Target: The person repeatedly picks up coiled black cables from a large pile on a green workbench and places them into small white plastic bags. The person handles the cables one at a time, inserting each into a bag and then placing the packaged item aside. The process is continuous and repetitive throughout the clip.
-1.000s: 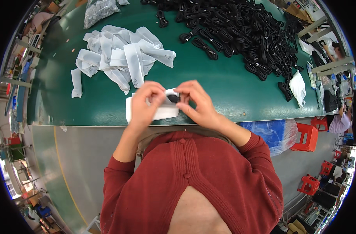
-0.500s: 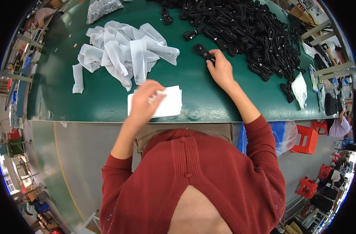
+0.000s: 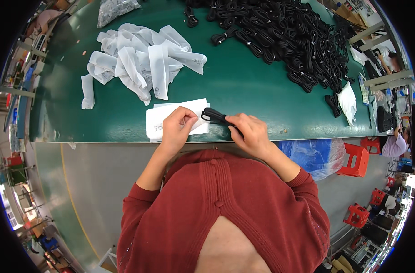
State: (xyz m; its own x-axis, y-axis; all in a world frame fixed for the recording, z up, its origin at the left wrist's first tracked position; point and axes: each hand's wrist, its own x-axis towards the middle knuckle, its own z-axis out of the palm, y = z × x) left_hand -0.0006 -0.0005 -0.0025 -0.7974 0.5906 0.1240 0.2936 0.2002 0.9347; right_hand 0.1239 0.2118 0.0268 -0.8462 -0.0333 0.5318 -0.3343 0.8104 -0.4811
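Note:
My right hand [image 3: 250,132] is closed around a coiled black cable [image 3: 213,115], whose looped end points left toward my other hand. Over a stack of flat white bags [image 3: 155,119] at the table's front edge, my left hand [image 3: 176,129] pinches with thumb and forefinger, seemingly at the right part of the top bag. The cable's loops reach the stack's right edge, close to those fingertips. Beyond the stack lies a loose heap of white sleeve bags [image 3: 139,59], several of them looking filled. A large pile of black coiled cables [image 3: 285,41] covers the far right.
The green table [image 3: 244,91] ends just in front of my body. A clear bag of small parts [image 3: 116,11] sits at the far left, and a white packet [image 3: 348,102] at the right. Below the table on the right are a blue plastic-wrapped bundle [image 3: 307,154] and a red stool [image 3: 354,160].
My right hand has brought the cable down and left to the bag stack. My left hand, blurred before with something white in it, now pinches at the stack.

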